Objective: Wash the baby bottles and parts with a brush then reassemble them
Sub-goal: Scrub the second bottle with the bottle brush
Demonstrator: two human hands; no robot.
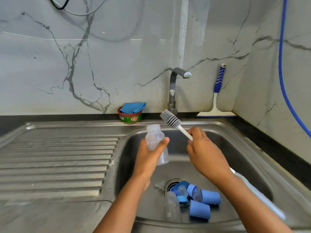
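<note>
**Sink station, head view.**
- Left hand [149, 157]: fingers and thumb wrapped round a clear baby bottle [153, 137], held over the basin centre, open neck pointing to 12 o'clock, no cap on it.
- Right hand [204, 153]: closed round the white handle of a grey bottle brush [175, 124], whose bristle head points to 10 o'clock, near the bottle mouth but apart from it.
- Steel sink [235, 145]: at 6 o'clock by the drain, two blue caps [210, 196], a second clear bottle [172, 206] lying down, and blue rings with clear teats [182, 190] in a heap.
- Drainboard [58, 157]: 9 o'clock of the basin.
- Tap [173, 89]: 12 o'clock.
- Soap tub [130, 117] with a blue cloth on top: 11 o'clock.
- Squeegee [217, 98]: 1 o'clock, leaning on the wall.
</note>
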